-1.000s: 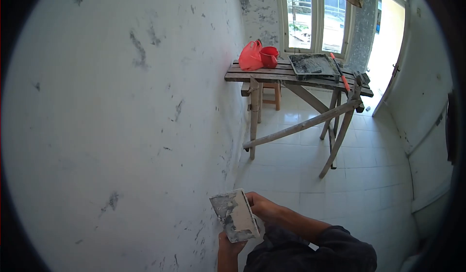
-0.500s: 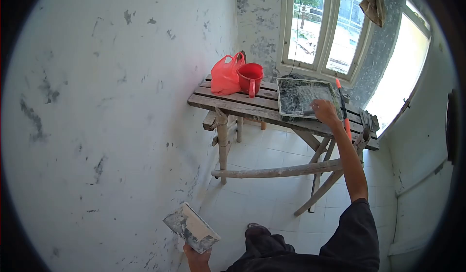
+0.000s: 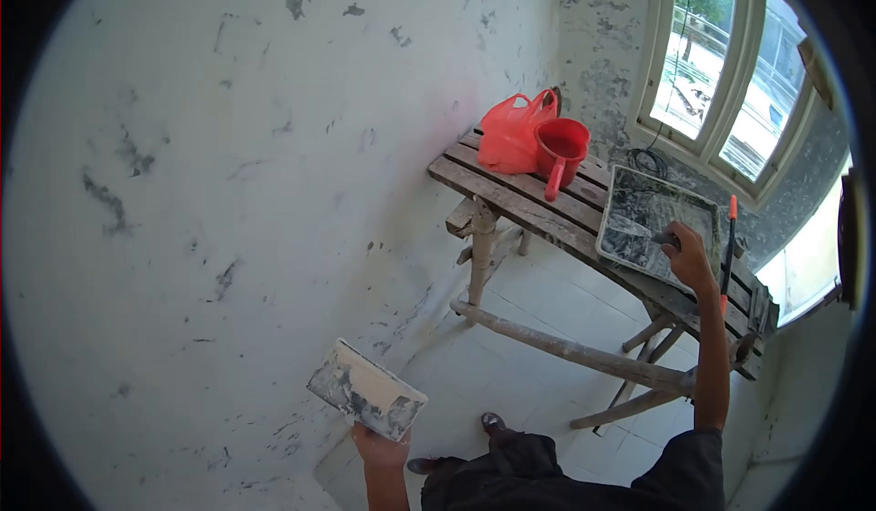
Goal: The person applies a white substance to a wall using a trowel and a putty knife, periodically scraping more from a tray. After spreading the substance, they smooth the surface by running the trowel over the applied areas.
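Observation:
My left hand [image 3: 381,445], low and close to the wall, grips a rectangular plastering trowel [image 3: 351,400] from below. Its flat face is smeared grey, and a thick band of pale putty lies along the upper edge. Out over the bench, my right hand [image 3: 691,257] is closed round the dark handle of a putty knife [image 3: 631,227]. The knife's blade points left, over the inside of a shallow rectangular tray [image 3: 630,263] with a whitish rim and wet grey streaks in it.
On the slatted wooden bench [image 3: 520,203] stand a red plastic bag [image 3: 506,137] and a red dipper [image 3: 564,142]. A black-and-orange long-handled tool [image 3: 729,248] lies right of the tray. The patchy wall [image 3: 265,237] runs along the left; a window [image 3: 721,73] is behind the bench.
The view has swung left, so the bench and tray sit further right. The putty knife's blade now shows plainly over the tray. My left hand still holds the trowel.

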Action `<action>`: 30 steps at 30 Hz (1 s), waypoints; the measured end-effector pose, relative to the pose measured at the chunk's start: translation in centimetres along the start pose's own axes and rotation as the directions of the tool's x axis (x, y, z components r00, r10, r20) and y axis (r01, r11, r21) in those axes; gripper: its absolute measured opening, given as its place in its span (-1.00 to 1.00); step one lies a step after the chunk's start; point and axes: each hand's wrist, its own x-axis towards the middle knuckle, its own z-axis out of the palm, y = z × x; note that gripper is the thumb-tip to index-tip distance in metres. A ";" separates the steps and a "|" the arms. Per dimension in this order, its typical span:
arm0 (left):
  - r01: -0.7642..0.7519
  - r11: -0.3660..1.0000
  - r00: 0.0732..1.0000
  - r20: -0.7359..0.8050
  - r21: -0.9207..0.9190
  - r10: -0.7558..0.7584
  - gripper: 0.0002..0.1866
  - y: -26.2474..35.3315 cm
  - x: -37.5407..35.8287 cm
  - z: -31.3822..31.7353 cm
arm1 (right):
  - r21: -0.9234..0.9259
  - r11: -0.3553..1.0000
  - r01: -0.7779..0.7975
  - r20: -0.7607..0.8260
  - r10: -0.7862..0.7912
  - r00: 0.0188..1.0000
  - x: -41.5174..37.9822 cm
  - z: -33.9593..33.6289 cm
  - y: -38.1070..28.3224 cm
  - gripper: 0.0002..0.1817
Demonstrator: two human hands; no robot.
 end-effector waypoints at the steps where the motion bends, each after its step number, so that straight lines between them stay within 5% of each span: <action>1: -0.018 0.996 1.000 0.021 -0.084 0.019 -0.47 0.1 0.0 0.0 | 0.093 0.994 -0.058 0.057 0.053 0.997 -0.7 0.3 -3.5 -0.67; 4: -0.204 0.979 0.968 0.153 0.002 0.201 -0.49 0.3 0.2 1.5 | 0.508 0.858 -0.077 0.212 -0.037 0.977 -4.7 3.8 -14.6 -0.62; 6: -0.370 0.917 0.914 0.236 0.149 0.330 -0.52 0.8 -0.3 2.6 | 0.491 0.865 -0.106 0.469 -0.160 0.868 -7.1 4.7 -22.2 -0.55; 8: -0.474 0.867 0.867 0.258 0.154 0.427 -0.52 1.9 -1.7 2.8 | 0.668 0.742 0.051 0.408 -0.423 0.809 -9.8 7.9 -26.9 -0.46; 11: -0.635 0.745 0.771 0.233 0.205 0.593 -0.51 3.8 -4.6 1.6 | 0.794 0.608 0.010 0.404 -0.539 0.739 -12.6 10.7 -31.9 -0.48; 13: -0.713 0.651 0.698 0.167 0.262 0.697 -0.50 5.1 -6.6 0.2 | 0.877 0.463 0.130 0.226 -0.635 0.739 -13.9 12.5 -34.0 -0.55; 15: -0.786 0.551 0.600 0.134 0.280 0.789 -0.53 6.6 -8.6 -1.6 | 0.864 0.487 0.130 0.282 -0.679 0.678 -14.6 12.4 -36.3 -0.56; 22: -0.862 0.357 0.416 0.099 0.360 0.904 -0.58 9.8 -15.8 -7.3 | 0.863 0.463 0.204 0.293 -0.786 0.544 -20.4 15.6 -43.1 -0.48; 29: -0.847 0.371 0.412 0.030 0.381 0.911 -0.54 13.6 -21.5 -12.2 | 0.862 0.443 0.245 0.288 -0.827 0.483 -27.3 16.4 -50.2 -0.48; 30: -0.834 0.365 0.419 0.046 0.413 0.907 -0.50 14.0 -22.3 -12.4 | 0.905 0.371 0.208 0.214 -0.820 0.531 -28.3 17.1 -51.3 -0.50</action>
